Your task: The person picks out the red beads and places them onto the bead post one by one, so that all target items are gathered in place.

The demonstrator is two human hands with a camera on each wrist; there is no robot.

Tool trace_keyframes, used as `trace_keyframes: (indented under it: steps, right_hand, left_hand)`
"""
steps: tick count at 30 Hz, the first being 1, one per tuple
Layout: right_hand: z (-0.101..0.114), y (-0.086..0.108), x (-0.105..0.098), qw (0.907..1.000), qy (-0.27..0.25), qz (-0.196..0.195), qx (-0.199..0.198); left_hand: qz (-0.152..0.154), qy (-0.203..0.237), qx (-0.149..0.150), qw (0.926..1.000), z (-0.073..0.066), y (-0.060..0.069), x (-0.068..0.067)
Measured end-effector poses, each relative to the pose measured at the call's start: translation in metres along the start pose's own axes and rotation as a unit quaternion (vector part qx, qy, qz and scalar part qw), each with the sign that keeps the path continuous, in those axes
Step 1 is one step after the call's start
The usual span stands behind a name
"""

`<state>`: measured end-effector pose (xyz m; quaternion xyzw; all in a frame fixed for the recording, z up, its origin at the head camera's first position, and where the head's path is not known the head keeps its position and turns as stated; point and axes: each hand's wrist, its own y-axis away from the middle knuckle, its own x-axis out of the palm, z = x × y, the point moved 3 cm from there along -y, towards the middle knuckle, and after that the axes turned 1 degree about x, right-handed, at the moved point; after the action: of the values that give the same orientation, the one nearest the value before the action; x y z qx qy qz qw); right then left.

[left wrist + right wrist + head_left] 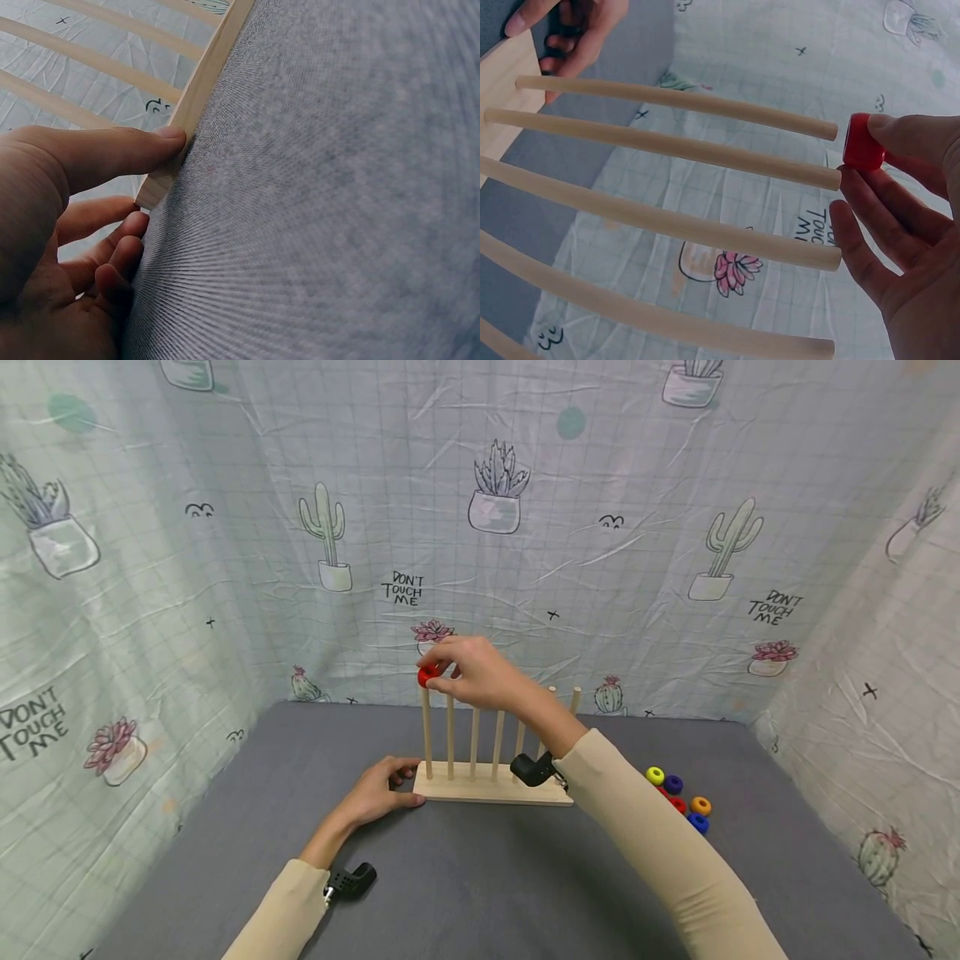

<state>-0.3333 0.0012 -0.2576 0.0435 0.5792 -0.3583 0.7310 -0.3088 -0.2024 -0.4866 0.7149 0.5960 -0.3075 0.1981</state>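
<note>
A wooden base (480, 790) with several upright pegs stands on the grey table. My left hand (381, 790) holds the base's left end, thumb on the front edge; in the left wrist view the thumb of that hand (82, 165) presses the wood (196, 94). My right hand (480, 672) pinches a red ring (427, 676) at the top of the leftmost peg (427, 735). In the right wrist view the red ring (864, 142), between thumb and fingers of the hand (922, 247), is just off the end of the outermost peg (682, 101), with a small gap.
Loose rings lie right of the base, among them a yellow one (655, 776), an orange one (701, 807), blue ones (698, 822) and red ones (677, 805). A patterned curtain (555, 568) hangs behind the table (480, 893). My right forearm crosses over the base's right part.
</note>
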Motion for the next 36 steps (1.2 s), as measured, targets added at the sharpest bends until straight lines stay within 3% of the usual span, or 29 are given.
trace_keyframes:
  steps: [16,36]
  right_hand:
    - [-0.0026,-0.0046,0.0035,0.9996,-0.003,0.027,0.005]
    - [-0.0036,-0.0057,0.0038,0.9995,0.007,0.029,0.007]
  left_hand:
    - [0.002,0.007,-0.007,1.0000,-0.0022,0.0000,-0.0005]
    - [0.004,0.008,-0.005,1.0000,-0.0015,-0.0007,-0.0014]
